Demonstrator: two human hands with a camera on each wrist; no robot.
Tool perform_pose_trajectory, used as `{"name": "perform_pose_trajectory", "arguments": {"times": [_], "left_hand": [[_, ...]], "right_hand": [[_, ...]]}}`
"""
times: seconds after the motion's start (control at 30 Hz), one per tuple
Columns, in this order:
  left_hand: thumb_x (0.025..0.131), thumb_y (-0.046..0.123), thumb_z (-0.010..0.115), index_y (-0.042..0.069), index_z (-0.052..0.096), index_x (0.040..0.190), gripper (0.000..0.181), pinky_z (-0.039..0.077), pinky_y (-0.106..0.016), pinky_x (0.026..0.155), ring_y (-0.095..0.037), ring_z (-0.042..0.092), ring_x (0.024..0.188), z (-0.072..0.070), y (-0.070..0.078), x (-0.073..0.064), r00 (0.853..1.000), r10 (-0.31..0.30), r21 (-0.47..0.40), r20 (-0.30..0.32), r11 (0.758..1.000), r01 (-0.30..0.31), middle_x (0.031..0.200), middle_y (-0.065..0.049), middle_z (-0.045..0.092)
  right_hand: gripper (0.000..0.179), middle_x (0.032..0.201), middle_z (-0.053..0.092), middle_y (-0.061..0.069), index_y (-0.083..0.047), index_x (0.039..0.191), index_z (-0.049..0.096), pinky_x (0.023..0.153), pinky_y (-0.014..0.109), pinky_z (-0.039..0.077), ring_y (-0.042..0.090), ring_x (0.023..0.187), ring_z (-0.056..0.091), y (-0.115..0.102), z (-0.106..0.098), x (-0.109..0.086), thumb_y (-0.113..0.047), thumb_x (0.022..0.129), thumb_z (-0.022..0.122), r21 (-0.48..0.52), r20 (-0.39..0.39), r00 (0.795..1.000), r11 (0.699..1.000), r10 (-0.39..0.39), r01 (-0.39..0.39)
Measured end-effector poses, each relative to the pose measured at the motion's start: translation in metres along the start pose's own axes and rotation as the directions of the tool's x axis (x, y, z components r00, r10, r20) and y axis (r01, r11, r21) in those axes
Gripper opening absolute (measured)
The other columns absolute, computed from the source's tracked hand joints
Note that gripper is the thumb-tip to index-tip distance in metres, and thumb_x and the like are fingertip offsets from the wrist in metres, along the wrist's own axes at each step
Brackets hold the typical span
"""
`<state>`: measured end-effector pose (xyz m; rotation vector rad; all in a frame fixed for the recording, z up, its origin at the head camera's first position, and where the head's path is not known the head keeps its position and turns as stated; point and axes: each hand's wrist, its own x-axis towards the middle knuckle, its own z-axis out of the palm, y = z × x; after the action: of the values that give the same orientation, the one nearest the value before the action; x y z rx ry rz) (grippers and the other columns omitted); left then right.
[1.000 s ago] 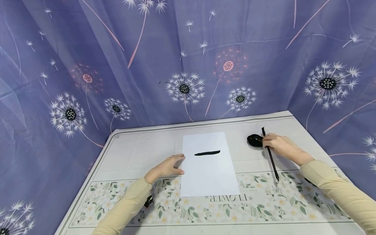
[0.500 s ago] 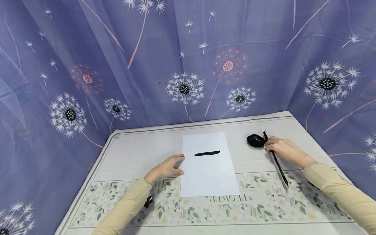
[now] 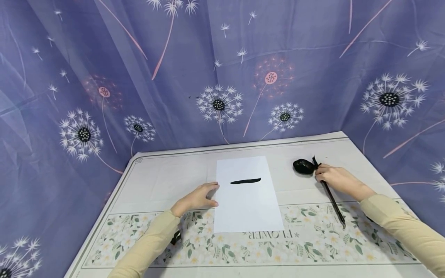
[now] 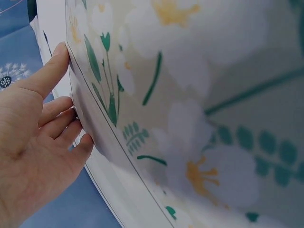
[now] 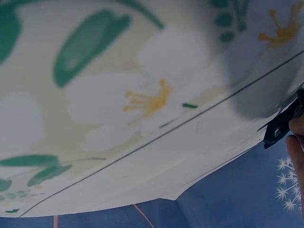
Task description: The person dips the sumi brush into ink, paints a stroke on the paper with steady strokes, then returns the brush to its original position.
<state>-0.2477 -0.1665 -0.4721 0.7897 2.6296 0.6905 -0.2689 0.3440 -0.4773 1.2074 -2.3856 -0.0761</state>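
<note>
A white sheet of paper [image 3: 247, 210] lies on the table, with one thick black stroke [image 3: 245, 181] across its upper half. My left hand [image 3: 197, 196] rests at the paper's left edge, thumb and fingers spread. On the right, my right hand [image 3: 335, 178] pinches a black-handled ink brush [image 3: 333, 202] near its bristles. The handle slants down toward me, and the dark tip is at the right rim of a small shiny black dish [image 3: 303, 166]. In the right wrist view only part of the fingers [image 5: 297, 126] and a dark piece show at the right edge.
A white tablecloth [image 3: 167, 177] with a flower-printed band covers the table. Behind and at both sides hangs a purple curtain [image 3: 180, 116] with dandelion prints. A small black object [image 3: 175, 237] lies beside my left forearm.
My right hand has shifted slightly right, away from the dish. The brush's handle end has swung right and toward me. My left hand and the paper stay put.
</note>
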Motion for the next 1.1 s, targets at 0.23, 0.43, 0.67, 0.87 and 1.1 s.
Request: {"name": "perform_pose_trajectory", "arguments": {"times": [0.23, 0.43, 0.67, 0.87, 1.1], "left_hand": [[0.087, 0.031, 0.071, -0.003, 0.039, 0.145, 0.074, 0.032, -0.052, 0.116, -0.039, 0.034, 0.141, 0.0009, -0.0011, 0.0000, 1.000, 0.013, -0.004, -0.003, 1.000, -0.013, 0.153, -0.021, 0.034], [0.088, 0.030, 0.071, -0.003, 0.039, 0.145, 0.074, 0.032, -0.053, 0.116, -0.039, 0.033, 0.141, 0.0009, -0.0012, -0.0002, 1.000, 0.007, -0.012, -0.002, 1.000, -0.007, 0.154, -0.021, 0.034], [0.087, 0.029, 0.072, -0.002, 0.039, 0.145, 0.073, 0.032, -0.052, 0.116, -0.038, 0.033, 0.142, 0.0010, -0.0016, 0.0003, 1.000, 0.009, -0.026, 0.000, 1.000, -0.009, 0.154, -0.020, 0.034], [0.087, 0.030, 0.072, 0.001, 0.040, 0.145, 0.072, 0.032, -0.049, 0.117, -0.035, 0.034, 0.142, 0.0017, -0.0020, 0.0016, 1.000, -0.009, 0.005, 0.003, 1.000, 0.009, 0.154, -0.017, 0.035], [0.087, 0.030, 0.073, 0.002, 0.041, 0.145, 0.073, 0.032, -0.049, 0.117, -0.035, 0.034, 0.142, -0.0001, 0.0008, 0.0013, 1.000, -0.025, 0.006, -0.003, 1.000, 0.025, 0.154, -0.016, 0.036]], "right_hand": [[0.033, 0.092, 0.066, 0.004, -0.018, 0.076, 0.068, 0.059, 0.030, 0.053, 0.020, 0.087, 0.060, -0.0009, -0.0031, -0.0010, 0.014, 0.069, 0.071, -0.010, 0.053, 0.998, 1.000, 0.025, -0.025], [0.033, 0.090, 0.066, 0.004, -0.018, 0.075, 0.069, 0.061, 0.032, 0.055, 0.021, 0.087, 0.062, -0.0013, -0.0048, -0.0012, 0.014, 0.071, 0.070, 0.005, 0.060, 0.997, 0.999, 0.048, -0.049], [0.036, 0.090, 0.066, 0.004, -0.017, 0.076, 0.070, 0.060, 0.032, 0.056, 0.021, 0.086, 0.063, -0.0012, -0.0054, -0.0001, 0.017, 0.064, 0.075, 0.016, 0.017, 0.999, 0.999, 0.047, -0.047], [0.031, 0.091, 0.066, 0.004, -0.013, 0.080, 0.071, 0.060, 0.033, 0.056, 0.021, 0.084, 0.063, -0.0020, -0.0051, 0.0027, 0.015, 0.067, 0.073, 0.064, -0.004, 0.997, 0.995, 0.082, -0.081], [0.025, 0.088, 0.066, 0.003, -0.011, 0.082, 0.071, 0.063, 0.036, 0.057, 0.020, 0.082, 0.063, -0.0018, -0.0074, 0.0073, 0.012, 0.072, 0.068, 0.101, -0.039, 0.993, 0.989, 0.114, -0.110]]}}
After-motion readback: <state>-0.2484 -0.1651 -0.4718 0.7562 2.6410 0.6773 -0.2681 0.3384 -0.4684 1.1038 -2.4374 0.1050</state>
